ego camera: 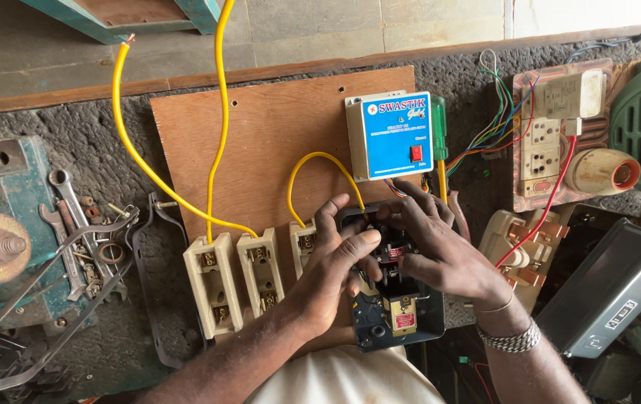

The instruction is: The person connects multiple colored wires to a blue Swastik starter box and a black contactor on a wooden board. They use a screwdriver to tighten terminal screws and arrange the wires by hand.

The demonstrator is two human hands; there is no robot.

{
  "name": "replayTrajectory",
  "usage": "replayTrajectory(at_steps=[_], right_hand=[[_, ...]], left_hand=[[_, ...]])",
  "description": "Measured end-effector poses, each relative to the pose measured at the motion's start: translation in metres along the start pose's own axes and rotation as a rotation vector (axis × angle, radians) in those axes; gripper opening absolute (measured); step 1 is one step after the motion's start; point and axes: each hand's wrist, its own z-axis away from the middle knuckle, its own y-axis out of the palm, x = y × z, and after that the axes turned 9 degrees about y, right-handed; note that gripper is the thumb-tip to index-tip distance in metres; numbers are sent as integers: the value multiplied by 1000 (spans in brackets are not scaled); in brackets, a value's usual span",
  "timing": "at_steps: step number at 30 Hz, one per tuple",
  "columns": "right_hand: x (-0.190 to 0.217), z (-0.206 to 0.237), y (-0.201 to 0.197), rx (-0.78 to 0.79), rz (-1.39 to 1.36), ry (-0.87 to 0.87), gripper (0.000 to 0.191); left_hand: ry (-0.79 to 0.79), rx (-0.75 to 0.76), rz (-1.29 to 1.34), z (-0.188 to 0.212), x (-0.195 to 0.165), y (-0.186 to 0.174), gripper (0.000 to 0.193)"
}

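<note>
Both hands are down on the black plastic switch unit (399, 314), a squarish dark housing with a red centre part and a small brass-coloured fitting at its near end, sitting at the lower right edge of the plywood board (275, 142). The left hand (335, 262) curls over the unit's left side, fingers bent and thumb pressed in toward the red middle; the right hand (432, 247) arches over the top from the other side, fingertips pinched into the same spot, a beaded metal bracelet (511, 340) on its wrist. Just what the fingertips grip in there cannot be told; they cover it. The board is flat, smooth brown ply, lying on a rough grey stone bench (111, 127). Three cream porcelain fuse carriers (249, 277) stand in a row just left of the hands, blocky and glossy, brass screws showing. Glossy yellow insulated wires (129, 142) rise from them in long loops, and a shorter yellow loop arches toward the hands. Above the hands sits a blue-faced rectangular box (394, 135) with a red rocker switch, a green-handled screwdriver (438, 142) beside it. Off right, a switch-and-socket board (556, 142) trails thin coloured wires, with a cream lamp holder (601, 172) close by. Far left, steel spanners (66, 217) lie on worn teal-painted metal.
</note>
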Motion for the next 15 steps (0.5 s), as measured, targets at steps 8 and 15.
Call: replayTrajectory(at_steps=[8, 15], right_hand=[[28, -4, 41, -337, 669, -41, 59], [45, -12, 64, -372, 622, -58, 58]], left_hand=[[99, -20, 575, 14, -2, -23, 70], [79, 25, 639, 29, -17, -38, 65]])
